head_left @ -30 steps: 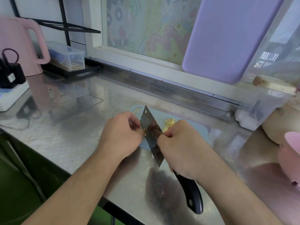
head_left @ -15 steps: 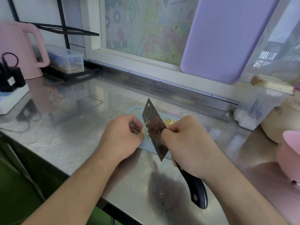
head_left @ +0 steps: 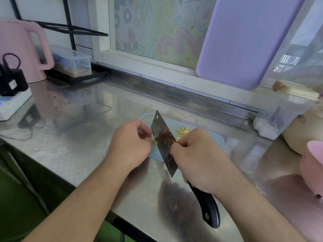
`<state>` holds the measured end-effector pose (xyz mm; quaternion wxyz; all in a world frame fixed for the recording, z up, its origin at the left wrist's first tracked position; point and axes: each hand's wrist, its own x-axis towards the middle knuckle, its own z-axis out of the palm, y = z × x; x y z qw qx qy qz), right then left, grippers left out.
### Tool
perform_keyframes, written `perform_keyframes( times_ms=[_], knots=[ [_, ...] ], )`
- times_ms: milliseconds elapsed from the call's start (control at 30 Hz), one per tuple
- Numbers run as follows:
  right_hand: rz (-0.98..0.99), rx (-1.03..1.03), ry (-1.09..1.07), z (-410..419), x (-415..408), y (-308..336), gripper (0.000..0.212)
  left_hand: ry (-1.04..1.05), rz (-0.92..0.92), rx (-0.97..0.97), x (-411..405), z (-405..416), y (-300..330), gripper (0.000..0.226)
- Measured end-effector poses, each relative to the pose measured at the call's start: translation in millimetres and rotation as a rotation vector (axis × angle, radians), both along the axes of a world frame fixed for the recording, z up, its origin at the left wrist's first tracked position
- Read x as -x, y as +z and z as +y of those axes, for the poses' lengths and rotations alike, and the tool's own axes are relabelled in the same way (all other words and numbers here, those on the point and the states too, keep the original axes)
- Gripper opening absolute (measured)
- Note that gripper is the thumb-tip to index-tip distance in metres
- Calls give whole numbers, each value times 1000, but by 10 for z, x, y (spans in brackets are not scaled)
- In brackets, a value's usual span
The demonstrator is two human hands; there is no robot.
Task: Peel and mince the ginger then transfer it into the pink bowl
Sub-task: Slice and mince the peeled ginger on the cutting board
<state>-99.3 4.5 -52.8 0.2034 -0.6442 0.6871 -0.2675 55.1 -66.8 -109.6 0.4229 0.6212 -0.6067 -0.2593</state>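
My right hand (head_left: pixel 197 158) grips a cleaver (head_left: pixel 163 137) where the blade meets the black handle (head_left: pixel 208 208). The blade stands on edge across a small blue cutting board (head_left: pixel 217 139). My left hand (head_left: pixel 130 142) is curled just left of the blade, fingertips holding down a small yellow piece of ginger (head_left: pixel 154 141) that is mostly hidden. A pile of minced ginger (head_left: pixel 182 132) lies on the board right of the blade. The pink bowl (head_left: pixel 312 165) sits at the right edge, apart from both hands.
On the steel counter stand a pink kettle (head_left: pixel 19 49), a power strip with a black plug (head_left: pixel 12 100) and a clear box (head_left: pixel 73 62) at the left. A lilac board (head_left: pixel 244 37) leans on the window. A clear salt container (head_left: pixel 279 116) and a beige pot (head_left: pixel 300 133) stand at the right.
The cleaver rose a little, then came back down beside my left fingertips. Both hands stay over the board.
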Motion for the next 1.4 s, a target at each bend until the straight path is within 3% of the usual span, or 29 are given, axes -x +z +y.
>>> perform_keyframes(
  times_ms=[267,567,767,933,1200,1300,1400],
  knots=[
    [31,-27,41,-10,-28,19,31,-69,-41,-4,6,17,-26,21],
    [-10,51,2,33,109,175,35,-119,-189,130,57,-34,-88,17],
    [240,177,-2,6,170,114,37,-133,-72,130,41,1,-53,14],
    [385,239,-9,43,161,102,33,-243,-166,160,56,28,-64,23],
    [532,200,19,-4,213,96,29,-12,-12,320,48,89,41,17],
    [586,177,39,-29,236,85,28,-174,31,529,49,162,93,13],
    [637,183,53,-25,241,94,26,-380,-61,569,112,166,64,14]
  ],
)
